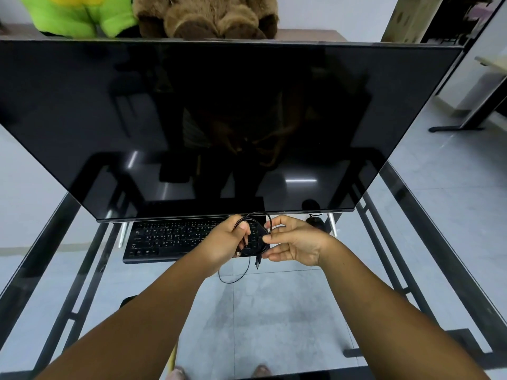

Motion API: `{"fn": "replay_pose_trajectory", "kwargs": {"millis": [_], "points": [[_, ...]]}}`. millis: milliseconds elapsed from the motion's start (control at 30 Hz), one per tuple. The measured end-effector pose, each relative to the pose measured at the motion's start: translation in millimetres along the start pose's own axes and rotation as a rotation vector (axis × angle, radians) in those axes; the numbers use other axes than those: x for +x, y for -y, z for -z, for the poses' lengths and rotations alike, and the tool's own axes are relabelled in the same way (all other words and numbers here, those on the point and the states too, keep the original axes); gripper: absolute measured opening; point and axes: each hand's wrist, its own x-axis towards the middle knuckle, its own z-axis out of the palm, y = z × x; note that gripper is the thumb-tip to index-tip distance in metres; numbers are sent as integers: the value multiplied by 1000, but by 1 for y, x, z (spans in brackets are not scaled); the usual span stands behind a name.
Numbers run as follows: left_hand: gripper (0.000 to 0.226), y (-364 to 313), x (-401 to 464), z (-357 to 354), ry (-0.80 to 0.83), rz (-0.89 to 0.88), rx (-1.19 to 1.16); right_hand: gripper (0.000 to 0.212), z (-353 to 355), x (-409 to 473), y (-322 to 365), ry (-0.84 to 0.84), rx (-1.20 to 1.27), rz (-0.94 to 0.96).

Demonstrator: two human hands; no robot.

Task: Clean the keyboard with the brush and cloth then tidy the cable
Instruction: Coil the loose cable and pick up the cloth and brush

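Left hand (pixel 227 239) grips the coiled cable (pixel 258 237); right hand (pixel 293 242) pinches a loop beside it. Keep loops even, tucking the dangling plug (pixel 258 262) below.

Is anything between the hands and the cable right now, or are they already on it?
Nothing visible is in the way. The left hand grips the coiled cable and the right hand pinches its loops, above the keyboard. One loose loop and the plug hang below the hands.

Your left hand (pixel 225 242) and right hand (pixel 295 244) at frame centre, each pinching the coiled black cable (pixel 256 237), above the keyboard (pixel 167 238) on the glass table (pixel 274 303), dark monitor (pixel 219 119) behind.
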Motion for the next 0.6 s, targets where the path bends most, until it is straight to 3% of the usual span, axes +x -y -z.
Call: {"fn": "replay_pose_trajectory", "kwargs": {"millis": [200,600], "points": [[23,-7,-3,0,43,-30,3,54,-5,5,0,-45,-77,-29],[22,-6,-3,7,53,-42,-16,51,0,14,-5,-81,-125,-16]]}}
